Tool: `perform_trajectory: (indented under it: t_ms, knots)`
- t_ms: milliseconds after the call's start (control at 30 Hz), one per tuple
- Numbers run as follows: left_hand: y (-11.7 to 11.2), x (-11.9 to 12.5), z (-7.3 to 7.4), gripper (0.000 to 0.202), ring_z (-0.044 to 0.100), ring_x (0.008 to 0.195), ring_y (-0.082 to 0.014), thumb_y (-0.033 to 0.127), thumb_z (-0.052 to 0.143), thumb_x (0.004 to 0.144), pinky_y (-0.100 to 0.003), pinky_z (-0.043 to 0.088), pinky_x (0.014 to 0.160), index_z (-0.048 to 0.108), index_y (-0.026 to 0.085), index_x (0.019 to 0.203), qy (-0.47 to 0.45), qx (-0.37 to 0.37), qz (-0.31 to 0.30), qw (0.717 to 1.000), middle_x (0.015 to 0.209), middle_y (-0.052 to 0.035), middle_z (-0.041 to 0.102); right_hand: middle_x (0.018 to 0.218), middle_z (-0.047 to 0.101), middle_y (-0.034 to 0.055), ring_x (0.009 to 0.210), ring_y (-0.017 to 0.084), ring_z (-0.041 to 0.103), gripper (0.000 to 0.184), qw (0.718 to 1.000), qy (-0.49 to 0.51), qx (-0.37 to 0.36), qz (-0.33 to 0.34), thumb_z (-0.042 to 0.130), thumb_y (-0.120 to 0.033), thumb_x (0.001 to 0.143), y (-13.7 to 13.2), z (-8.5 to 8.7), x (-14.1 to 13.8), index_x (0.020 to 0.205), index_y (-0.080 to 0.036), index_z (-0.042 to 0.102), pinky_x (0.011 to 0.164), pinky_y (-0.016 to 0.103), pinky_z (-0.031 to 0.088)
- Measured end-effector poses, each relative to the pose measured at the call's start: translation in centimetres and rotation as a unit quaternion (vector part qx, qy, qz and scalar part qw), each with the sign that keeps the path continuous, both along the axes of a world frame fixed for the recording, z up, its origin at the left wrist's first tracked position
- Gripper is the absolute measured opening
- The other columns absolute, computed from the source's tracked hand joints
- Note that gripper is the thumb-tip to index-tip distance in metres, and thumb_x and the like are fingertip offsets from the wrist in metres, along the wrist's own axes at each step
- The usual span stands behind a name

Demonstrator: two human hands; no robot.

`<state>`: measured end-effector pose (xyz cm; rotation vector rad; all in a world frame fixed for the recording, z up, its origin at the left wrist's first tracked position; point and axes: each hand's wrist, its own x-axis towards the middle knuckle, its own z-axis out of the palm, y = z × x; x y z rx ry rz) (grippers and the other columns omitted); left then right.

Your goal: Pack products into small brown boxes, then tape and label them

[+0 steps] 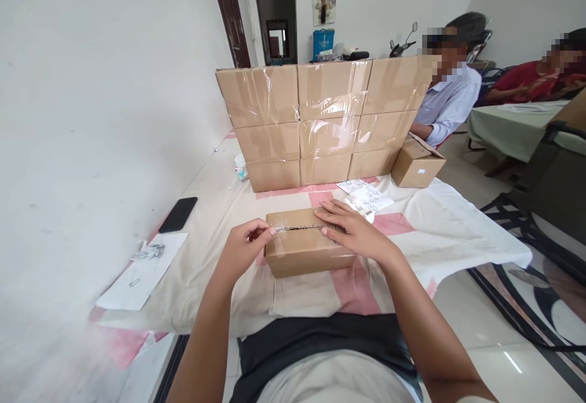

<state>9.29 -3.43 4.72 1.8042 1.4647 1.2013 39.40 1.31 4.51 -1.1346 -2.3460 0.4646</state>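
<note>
A closed brown cardboard box (311, 262) lies lengthwise on the cloth in front of me. Along the middle of its top runs a dark, ragged seam (300, 228) with shiny clear tape about it. At the seam's left end, my left hand (247, 241) pinches thumb and forefinger together at the box edge. What sits between those fingertips is too small to make out. My right hand (350, 229) rests on the right part of the top with its fingers spread, holding nothing, and covers that end of the seam.
Taped brown boxes (327, 125) form a wall behind, with another box (419, 162) to its right. Printed papers (366, 195) lie before the wall. Leftward are a black phone (178, 214) and a white sheet (137, 287) with small metal pieces. A person (451, 94) sits beyond.
</note>
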Motion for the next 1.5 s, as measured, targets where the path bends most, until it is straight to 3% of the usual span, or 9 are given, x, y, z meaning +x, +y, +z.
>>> perform_trajectory:
  t_ms: [200,300,433,633,867,1100,1267,1400,1500]
  knots:
    - [1.5,0.0,0.3,0.018,0.054,0.067,-0.0157,0.040,0.067,0.088,-0.027,0.044,0.064,0.069,0.022,0.085,0.091,0.028,-0.039,0.995,0.069,0.0012,0.058,0.158,0.048,0.0067,0.154,0.035,0.034,0.045,0.999,0.040,0.004,-0.025,0.064,-0.042,0.098,-0.6,-0.3,-0.4,0.141,-0.030,0.065,0.125,0.062,0.029]
    - [1.6,0.2,0.7,0.013,0.059,0.078,-0.0175,0.035,0.069,0.086,-0.027,0.046,0.064,0.069,0.023,0.089,0.121,0.054,-0.058,0.990,0.087,-0.0024,0.065,0.157,0.050,0.0070,0.152,0.036,0.036,0.045,0.998,0.047,0.011,-0.029,0.064,-0.042,0.097,-0.6,-0.5,-0.5,0.140,-0.030,0.066,0.124,0.063,0.031]
    - [1.6,0.2,0.5,0.015,0.062,0.086,-0.0196,0.036,0.069,0.087,-0.024,0.044,0.057,0.068,0.024,0.096,0.117,0.029,-0.070,0.990,0.096,-0.0046,0.069,0.158,0.049,0.0061,0.152,0.036,0.036,0.045,0.999,0.040,0.003,-0.030,0.064,-0.042,0.097,-0.5,-0.5,-0.5,0.141,-0.030,0.065,0.123,0.063,0.032]
    - [1.3,0.2,0.1,0.012,0.066,0.082,-0.0178,0.033,0.069,0.088,-0.029,0.049,0.075,0.063,0.022,0.089,0.065,0.035,-0.044,0.996,0.091,-0.0024,0.073,0.156,0.051,0.0071,0.152,0.035,0.037,0.044,0.997,0.063,0.007,-0.034,0.066,-0.041,0.096,-0.6,-0.5,-0.5,0.138,-0.029,0.067,0.123,0.061,0.032]
    - [1.3,0.1,0.0,0.018,0.066,0.081,-0.0166,0.034,0.070,0.087,-0.028,0.047,0.071,0.058,0.022,0.092,0.044,0.032,-0.030,0.998,0.089,-0.0012,0.071,0.157,0.051,0.0057,0.152,0.034,0.036,0.044,0.997,0.076,0.005,-0.028,0.066,-0.041,0.096,-0.4,-1.1,-0.3,0.138,-0.029,0.067,0.124,0.058,0.033]
    - [1.6,0.3,0.6,0.020,0.066,0.086,-0.0189,0.033,0.068,0.087,-0.028,0.045,0.068,0.057,0.024,0.100,0.081,-0.011,-0.069,0.994,0.095,-0.0016,0.073,0.157,0.051,0.0060,0.153,0.033,0.035,0.045,0.996,0.081,0.003,-0.027,0.066,-0.043,0.096,-0.3,-1.2,-0.3,0.138,-0.028,0.067,0.124,0.057,0.032]
    - [1.7,0.3,1.0,0.016,0.060,0.089,-0.0187,0.031,0.066,0.090,-0.031,0.046,0.078,0.060,0.026,0.104,0.140,-0.024,-0.104,0.984,0.107,-0.0008,0.070,0.156,0.052,0.0075,0.152,0.033,0.036,0.044,0.996,0.089,0.004,-0.029,0.068,-0.040,0.094,-0.4,-1.2,-0.4,0.136,-0.027,0.069,0.124,0.057,0.032]
    - [1.9,0.1,1.3,0.025,0.056,0.110,-0.0227,0.033,0.066,0.090,-0.034,0.044,0.090,0.059,0.029,0.114,0.186,0.005,-0.109,0.977,0.129,-0.0018,0.063,0.156,0.052,0.0061,0.153,0.033,0.035,0.044,0.996,0.087,0.004,-0.027,0.067,-0.041,0.094,-0.2,-1.5,-0.3,0.137,-0.028,0.068,0.124,0.058,0.032]
    - [2.0,0.0,1.2,0.026,0.053,0.117,-0.0246,0.034,0.066,0.090,-0.036,0.043,0.094,0.059,0.029,0.115,0.194,0.008,-0.108,0.975,0.135,-0.0022,0.060,0.157,0.051,0.0063,0.153,0.032,0.035,0.045,0.996,0.087,0.002,-0.027,0.067,-0.041,0.094,-0.1,-1.5,-0.2,0.137,-0.027,0.068,0.125,0.057,0.032]
